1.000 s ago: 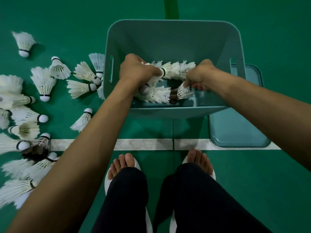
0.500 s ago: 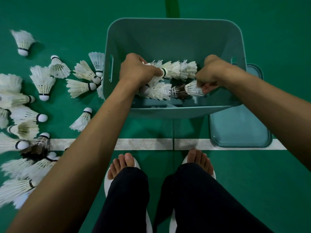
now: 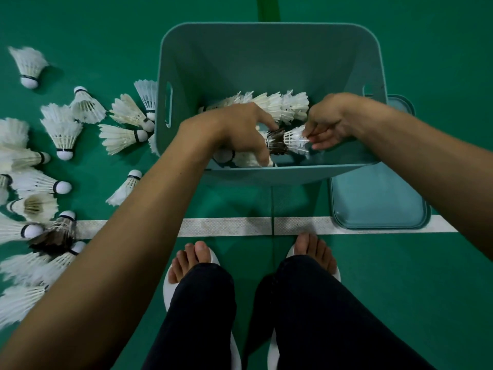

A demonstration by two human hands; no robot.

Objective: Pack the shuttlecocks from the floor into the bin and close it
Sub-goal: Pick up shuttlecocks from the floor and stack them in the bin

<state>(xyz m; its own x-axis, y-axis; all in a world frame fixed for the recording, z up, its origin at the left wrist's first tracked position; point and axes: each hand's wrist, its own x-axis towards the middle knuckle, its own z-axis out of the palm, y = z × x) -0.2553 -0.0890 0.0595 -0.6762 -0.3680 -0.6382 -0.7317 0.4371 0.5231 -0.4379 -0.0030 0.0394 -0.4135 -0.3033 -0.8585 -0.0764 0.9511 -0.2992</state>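
My left hand (image 3: pixel 240 126) pinches a dark shuttlecock (image 3: pixel 277 142) between forefinger and thumb inside the bin (image 3: pixel 266 54). My right hand (image 3: pixel 329 124) pinches the white shuttlecock (image 3: pixel 294 138) touching it. Loose shuttlecocks (image 3: pixel 64 132) lie on the floor (image 3: pixel 400 289) to the left, and the lid (image 3: pixel 378 198) lies to the right.

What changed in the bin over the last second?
The left hand released its bunch of white shuttlecocks and shifted right to pinch the dark-feathered shuttlecock. The right hand keeps its grip on the white feather shuttlecock. The teal plastic bin, its lid and the floor shuttlecocks stayed put.
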